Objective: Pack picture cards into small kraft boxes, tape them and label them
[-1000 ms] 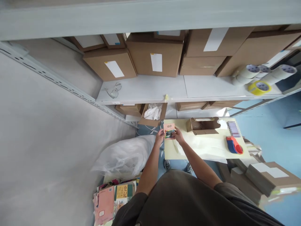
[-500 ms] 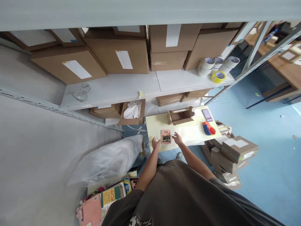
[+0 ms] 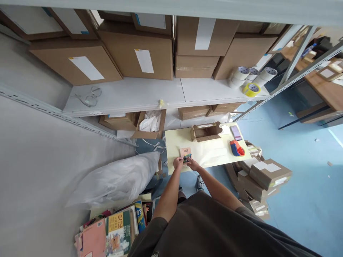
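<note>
A small pink book (image 3: 185, 151) with a dark picture on its cover lies near the front left of the pale yellow table (image 3: 174, 137). My left hand (image 3: 178, 163) is at the book's lower left corner, its fingers closed on that edge. Over the lower right part of the cover is my right hand (image 3: 193, 164), its fingers touching the book; how they are bent is too small to tell. An open cardboard box (image 3: 205, 137) stands behind, to the right. White paper (image 3: 211, 153) lies right of the book.
A red and blue tape dispenser (image 3: 237, 148) sits at the table's right end. Shelving (image 3: 150, 89) with cartons and tape rolls (image 3: 251, 89) rises behind. Stacked cartons (image 3: 270, 171) stand right, a plastic bag (image 3: 118, 178) and books (image 3: 93, 235) left.
Both hands have closed in from the sides of the pink book and now touch its lower part. The book's lower edge is now partly covered by the fingers.
</note>
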`<state>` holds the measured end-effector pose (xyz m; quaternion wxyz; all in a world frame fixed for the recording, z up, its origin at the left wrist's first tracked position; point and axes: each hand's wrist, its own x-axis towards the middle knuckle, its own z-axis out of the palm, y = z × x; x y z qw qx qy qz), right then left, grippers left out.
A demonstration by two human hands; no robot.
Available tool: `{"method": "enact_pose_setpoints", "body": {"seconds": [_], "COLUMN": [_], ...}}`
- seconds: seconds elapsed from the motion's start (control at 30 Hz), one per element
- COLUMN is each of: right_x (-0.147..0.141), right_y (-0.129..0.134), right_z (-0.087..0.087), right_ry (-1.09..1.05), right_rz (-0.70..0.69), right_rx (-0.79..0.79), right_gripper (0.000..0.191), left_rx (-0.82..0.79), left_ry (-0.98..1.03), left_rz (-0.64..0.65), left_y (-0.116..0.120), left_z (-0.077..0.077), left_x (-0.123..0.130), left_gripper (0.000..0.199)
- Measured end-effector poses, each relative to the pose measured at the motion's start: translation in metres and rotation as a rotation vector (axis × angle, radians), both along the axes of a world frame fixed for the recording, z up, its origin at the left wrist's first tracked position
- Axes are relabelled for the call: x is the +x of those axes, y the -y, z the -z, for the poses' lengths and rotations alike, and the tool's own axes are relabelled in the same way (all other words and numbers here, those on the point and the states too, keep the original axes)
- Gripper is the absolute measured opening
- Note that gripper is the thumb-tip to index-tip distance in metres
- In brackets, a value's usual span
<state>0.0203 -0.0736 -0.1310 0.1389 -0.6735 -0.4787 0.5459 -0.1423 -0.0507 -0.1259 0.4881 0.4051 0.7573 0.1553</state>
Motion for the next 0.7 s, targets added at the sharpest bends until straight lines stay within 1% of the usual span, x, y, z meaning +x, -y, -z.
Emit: {"method": "enact_pose_setpoints", "body": {"seconds": [0.1,0.2,0.3,0.33,0.4,0.47,0.53,0.6,0.7], "right_x": [-0.003,-0.003,0.007,0.013,0.027,0.043,0.059,0.075,0.100], "right_y": [0.001,0.003,0.006,0.007,0.009,0.009,0.010,0.012,0.019], "right_z": [-0.005,-0.011,-0.018,-0.020,-0.024,-0.028,-0.031,-0.033,-0.034], "right_ry": [-0.103,-0.289,-0.446,-0.460,-0.417,-0.345,-0.320,-0.348,-0.374], "right_rz": [0.022,0.126,0.232,0.263,0.336,0.413,0.476,0.520,0.581], "right_rx": [-0.010,-0.001,-0.038,-0.052,-0.052,-0.017,0.021,0.046,0.066], "right_gripper": [0.053,0.048,0.050,0.051,0.054,0.056,0.059,0.060,0.059], "left_rx": [0.036,0.125,0.248,0.273,0.301,0.318,0.332,0.328,0.299], "left_ry": [0.021,0.064,0.018,-0.024,-0.107,-0.150,-0.168,-0.189,-0.223], "left_rz": [-0.016,0.017,0.144,0.194,0.286,0.345,0.382,0.431,0.506], "left_y": [0.013,0.018,0.021,0.022,0.025,0.030,0.034,0.038,0.040], "left_z": [-0.008,-0.022,-0.037,-0.041,-0.047,-0.049,-0.049,-0.045,-0.036], "left_x": [0.002,0.014,0.031,0.037,0.050,0.065,0.083,0.103,0.133], "left_gripper": [0.019,0.022,0.025,0.025,0.027,0.031,0.037,0.045,0.059]}}
